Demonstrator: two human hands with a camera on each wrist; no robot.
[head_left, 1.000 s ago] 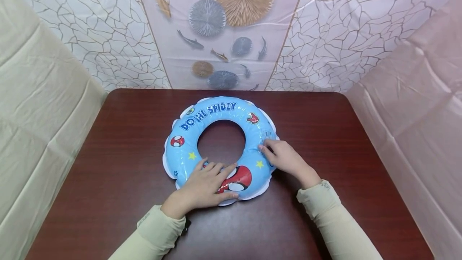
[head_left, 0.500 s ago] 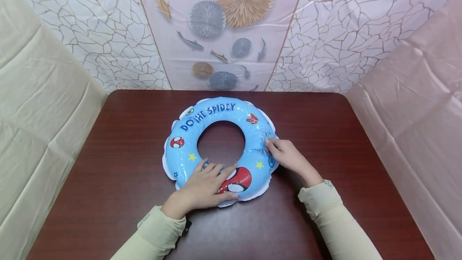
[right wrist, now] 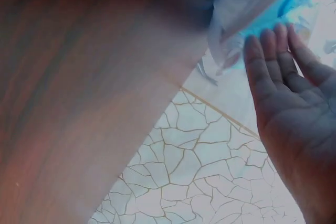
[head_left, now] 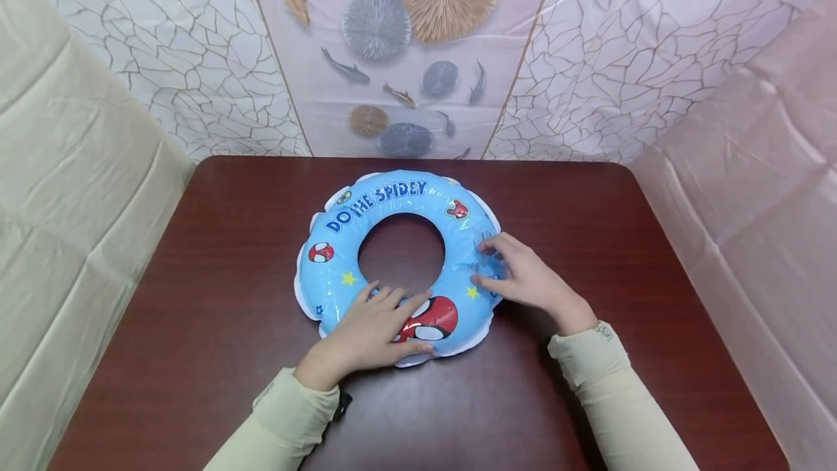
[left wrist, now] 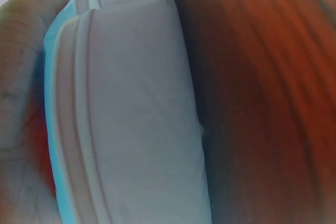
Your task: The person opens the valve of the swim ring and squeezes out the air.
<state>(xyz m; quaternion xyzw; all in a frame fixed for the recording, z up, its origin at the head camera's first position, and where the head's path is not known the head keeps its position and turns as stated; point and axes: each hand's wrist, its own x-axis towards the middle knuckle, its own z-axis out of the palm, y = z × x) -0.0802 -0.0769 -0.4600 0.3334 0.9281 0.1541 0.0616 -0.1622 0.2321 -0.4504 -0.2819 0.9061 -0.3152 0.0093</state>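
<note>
A blue inflatable swim ring with a white underside lies flat on the table, printed with "DO THE SPIDEY", stars and red masked faces. My left hand rests on its near side, fingers spread over a large red mask print. The left wrist view shows the ring's white side wall and seam close up, with part of that hand at its blue top. At the ring's right side is my right hand, thumb and fingers apart over a clear, wrinkled patch. In the right wrist view its fingers extend toward the ring's edge.
The dark red-brown wooden table has rounded far corners. Behind it hangs a patterned backdrop with crackle lines, fish and round motifs. Pale quilted fabric walls rise on both sides.
My right thumb and fingers, earlier close together at the ring's right side, have spread apart. My left hand stays on the ring, which has hardly moved. The head view has tilted slightly.
</note>
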